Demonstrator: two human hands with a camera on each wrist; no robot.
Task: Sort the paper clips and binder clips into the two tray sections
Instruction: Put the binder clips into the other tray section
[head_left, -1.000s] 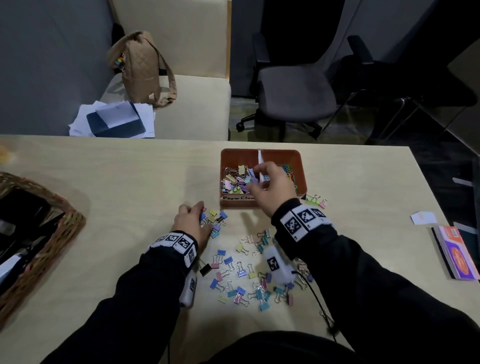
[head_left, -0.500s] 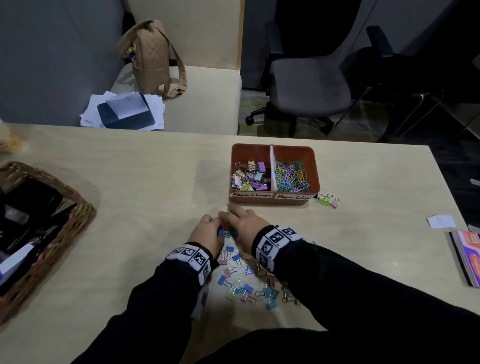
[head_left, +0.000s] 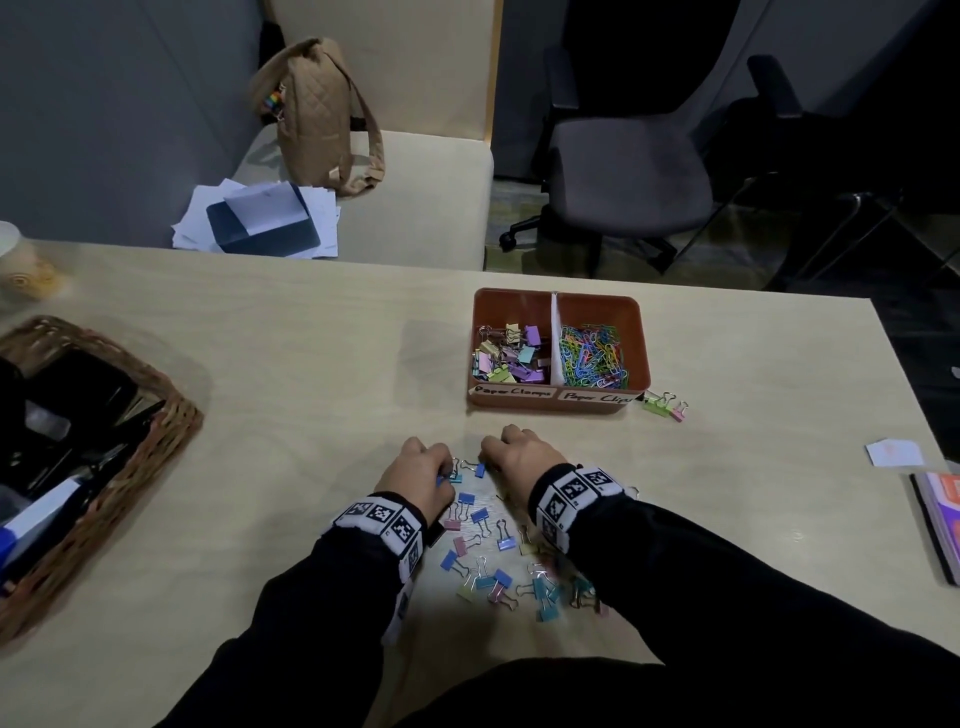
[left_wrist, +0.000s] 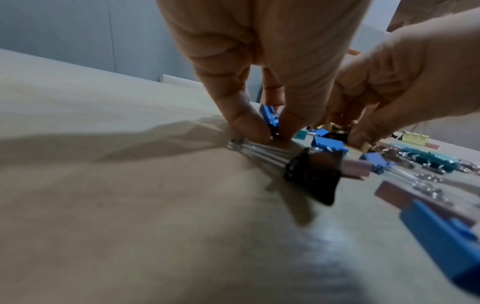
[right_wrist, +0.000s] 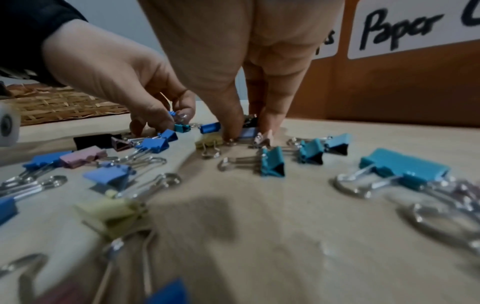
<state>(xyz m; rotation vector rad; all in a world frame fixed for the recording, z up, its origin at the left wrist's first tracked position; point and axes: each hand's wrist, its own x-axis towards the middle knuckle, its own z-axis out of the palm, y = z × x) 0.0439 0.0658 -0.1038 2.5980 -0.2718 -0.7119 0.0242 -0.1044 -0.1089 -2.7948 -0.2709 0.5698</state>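
Observation:
The brown tray (head_left: 597, 303) holds binder clips (head_left: 506, 356) in its left section and coloured paper clips (head_left: 592, 356) in its right. Several loose binder clips (head_left: 488, 551) lie scattered on the table between my forearms. My left hand (head_left: 439, 470) is at the pile's far end; in the left wrist view its thumb and finger (left_wrist: 270, 131) pinch a blue binder clip (left_wrist: 269, 118). Close beside it, my right hand (head_left: 496, 457) has its fingertips down on the table, pinching a lavender binder clip (right_wrist: 248, 132). A green and a pink clip (head_left: 665, 404) lie right of the tray.
A wicker basket (head_left: 176, 415) with dark items stands at the table's left. A notebook (head_left: 940, 525) and a white paper slip (head_left: 894, 452) lie near the right edge. A paper cup (head_left: 15, 270) sits at the far left. Chairs stand beyond the table.
My right hand has come back from the tray's left section to the loose pile beside my left hand. The left hand stayed at the pile and now pinches a blue clip.

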